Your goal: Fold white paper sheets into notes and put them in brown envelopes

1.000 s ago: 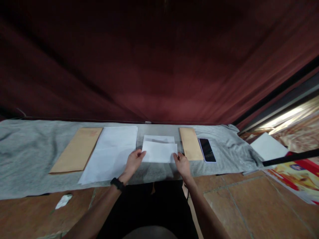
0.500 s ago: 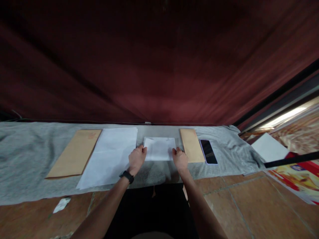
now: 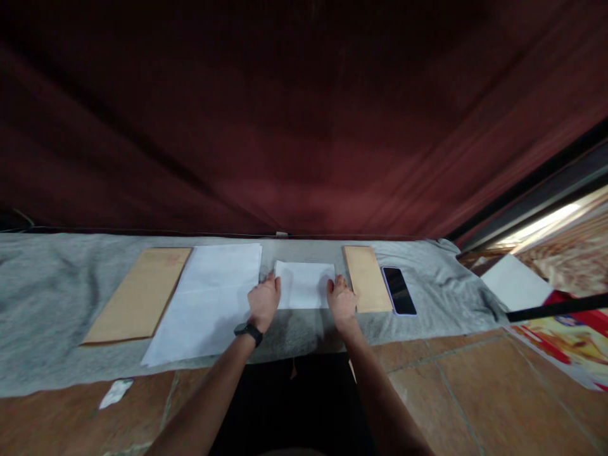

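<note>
A folded white sheet of paper (image 3: pixel 304 288) lies in front of me on the grey cloth, its long side running left to right. My left hand (image 3: pixel 264 300) is closed at its left edge, thumb on top, with a dark watch on the wrist. At the right edge, my right hand (image 3: pixel 341 300) grips it the same way. Just left of my left hand is a stack of larger white paper sheets (image 3: pixel 213 285). Beside my right hand rests a narrow brown envelope (image 3: pixel 367 278).
A larger brown envelope (image 3: pixel 137 291) lies at the left, partly beside the white stack. On the right is a phone (image 3: pixel 399 291) with a purple case. The grey cloth (image 3: pixel 441 285) ends at a tiled floor (image 3: pixel 456 386). A dark red curtain (image 3: pixel 304 126) hangs behind.
The creased flap lines along the paper's far edge no longer show; its top face now looks plain. Both hands remain at its sides, with the fingers slightly shifted.
</note>
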Motion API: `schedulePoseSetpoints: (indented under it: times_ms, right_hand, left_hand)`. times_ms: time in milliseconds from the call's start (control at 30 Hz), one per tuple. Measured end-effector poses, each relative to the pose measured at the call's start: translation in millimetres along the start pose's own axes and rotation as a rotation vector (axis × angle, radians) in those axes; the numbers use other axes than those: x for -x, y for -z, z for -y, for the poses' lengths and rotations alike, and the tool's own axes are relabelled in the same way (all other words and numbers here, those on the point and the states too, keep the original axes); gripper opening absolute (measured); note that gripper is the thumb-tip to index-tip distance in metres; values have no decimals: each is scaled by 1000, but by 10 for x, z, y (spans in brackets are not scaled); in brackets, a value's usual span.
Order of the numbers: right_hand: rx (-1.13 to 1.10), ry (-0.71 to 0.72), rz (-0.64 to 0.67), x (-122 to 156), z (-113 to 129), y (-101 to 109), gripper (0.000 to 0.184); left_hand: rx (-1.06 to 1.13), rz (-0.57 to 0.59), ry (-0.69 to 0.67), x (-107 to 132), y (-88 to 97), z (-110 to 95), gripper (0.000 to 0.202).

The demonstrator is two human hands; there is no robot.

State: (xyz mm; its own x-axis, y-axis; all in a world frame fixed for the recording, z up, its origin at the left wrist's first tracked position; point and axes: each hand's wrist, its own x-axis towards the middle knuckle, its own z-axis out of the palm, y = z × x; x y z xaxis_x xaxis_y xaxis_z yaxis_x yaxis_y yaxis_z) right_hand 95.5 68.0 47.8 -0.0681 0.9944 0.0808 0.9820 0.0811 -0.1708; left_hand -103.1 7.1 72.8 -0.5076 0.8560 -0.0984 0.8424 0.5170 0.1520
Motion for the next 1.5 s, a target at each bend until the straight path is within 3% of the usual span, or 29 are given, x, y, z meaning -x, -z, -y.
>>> schedulePoseSetpoints:
  times_ms: [167,400,600,800,933,1000,1067,1200,1333,1500]
  right_hand:
    - [-163,167,-228,30,13,-23,36]
    - [-252,459,-121,182,206,-105,45]
    - [-215,501,-60,293,203,-254,50]
    - [-157,489,-96,314,193,-297,52]
    - [-141,485,-116,325,205,-305,52]
    - [-137,487,-114,324,208,-302,52]
    - [-134,487,-101,322,209,-295,53]
    - [-123,493,-70,327,191,-289,52]
    - [-178,485,-60,310,146,-294,51]
    - [-471,344,-54,114,242,-261,46]
  left_hand:
    - [-3,-5,-37,22,-26,-1,43]
    - [1,-19,-63,26,-52,11,42]
    - [30,-23,-56,8,-77,23,43]
    - [56,8,16,-28,-65,17,41]
    - [61,-105,50,28,-54,28,34]
    - [67,-201,-3,92,-64,-12,30]
    - [80,-273,-151,161,-105,-110,32]
    - [156,-267,-520,222,-293,-371,41]
    - [161,-229,-528,174,-487,-451,50]
    - [106,-218,-509,127,-587,-386,52]
